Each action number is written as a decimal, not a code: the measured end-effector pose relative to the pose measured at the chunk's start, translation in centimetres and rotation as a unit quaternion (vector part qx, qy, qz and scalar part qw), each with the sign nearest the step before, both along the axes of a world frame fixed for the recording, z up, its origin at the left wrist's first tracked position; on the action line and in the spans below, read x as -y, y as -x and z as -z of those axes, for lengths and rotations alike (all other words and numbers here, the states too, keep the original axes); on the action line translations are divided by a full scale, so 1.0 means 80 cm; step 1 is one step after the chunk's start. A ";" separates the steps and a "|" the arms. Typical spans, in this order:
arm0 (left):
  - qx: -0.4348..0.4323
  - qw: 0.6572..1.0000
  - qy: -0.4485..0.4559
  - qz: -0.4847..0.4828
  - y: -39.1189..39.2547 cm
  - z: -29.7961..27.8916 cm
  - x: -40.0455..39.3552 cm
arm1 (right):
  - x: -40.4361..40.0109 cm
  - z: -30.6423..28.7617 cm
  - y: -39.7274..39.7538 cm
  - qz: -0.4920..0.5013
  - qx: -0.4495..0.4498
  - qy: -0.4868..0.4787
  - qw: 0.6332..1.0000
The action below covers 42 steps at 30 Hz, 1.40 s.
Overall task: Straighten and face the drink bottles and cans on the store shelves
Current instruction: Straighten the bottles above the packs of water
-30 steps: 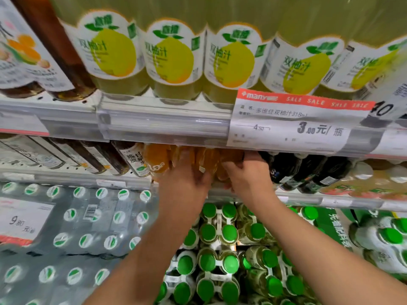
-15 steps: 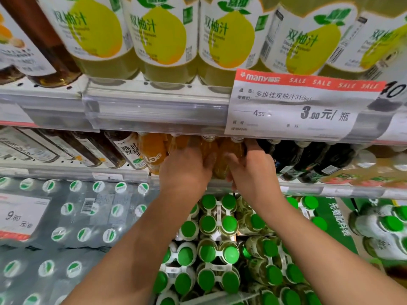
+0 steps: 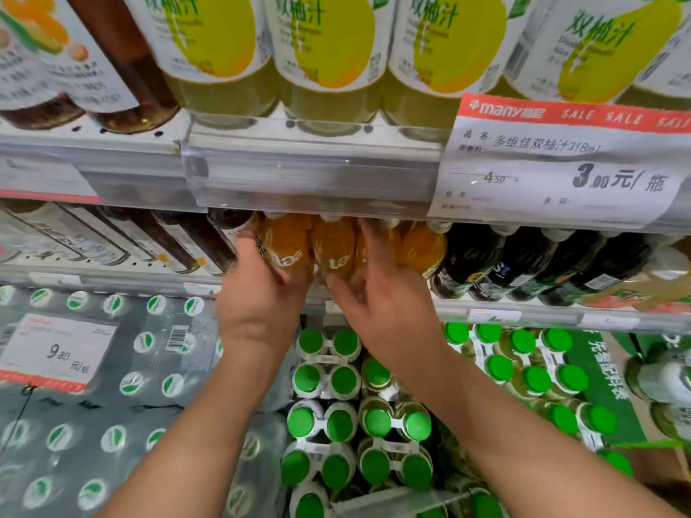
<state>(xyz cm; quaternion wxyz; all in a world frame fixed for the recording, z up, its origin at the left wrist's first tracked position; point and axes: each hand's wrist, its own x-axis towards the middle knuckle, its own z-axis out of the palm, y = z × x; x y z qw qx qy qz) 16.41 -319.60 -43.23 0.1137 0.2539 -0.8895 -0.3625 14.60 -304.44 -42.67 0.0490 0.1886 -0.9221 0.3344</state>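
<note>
left hand (image 3: 258, 300): fingers curled round leftmost orange bottle (image 3: 285, 245), gripping its lower body
right hand (image 3: 385, 293): fingers spread, curled against next orange bottles (image 3: 334, 248); full wrap? cannot tell
bottles: middle shelf (image 3: 523, 312), under sale tag (image 3: 561, 158), between brown bottles (image 3: 194, 241) and dark bottles (image 3: 523, 263)
below: green caps (image 3: 338, 424)

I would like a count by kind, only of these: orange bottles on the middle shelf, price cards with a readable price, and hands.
orange bottles: 4
price cards: 2, marked 3.00 and 9.80
hands: 2, left hand and right hand
Total: 8
</note>
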 end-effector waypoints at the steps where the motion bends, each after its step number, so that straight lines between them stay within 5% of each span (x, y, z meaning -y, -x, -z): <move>1: 0.009 1.000 0.014 0.011 0.003 0.001 0.001 | 0.007 -0.004 0.007 0.004 0.006 -0.014 1.000; 7: 0.056 0.991 0.120 0.015 0.025 0.002 0.006 | 0.043 -0.008 0.048 0.078 0.145 -0.103 0.981; 12: 0.071 0.985 0.151 0.048 0.036 0.004 0.017 | 0.041 -0.023 0.045 0.076 0.142 -0.204 0.966; 20: 0.081 0.964 0.202 0.150 0.030 0.007 0.035 | 0.032 -0.034 0.047 0.024 0.154 -0.211 0.965; 30: -0.014 0.993 0.031 0.117 -0.011 -0.008 0.013 | 0.012 -0.010 0.000 -0.008 0.086 -0.025 0.996; 37: 0.027 0.985 0.070 0.155 -0.058 -0.032 -0.002 | -0.034 -0.014 -0.048 -0.015 0.139 0.082 0.987; 42: 0.064 0.963 0.058 0.256 -0.086 -0.089 -0.002 | -0.065 -0.042 -0.071 -0.014 0.162 0.063 0.985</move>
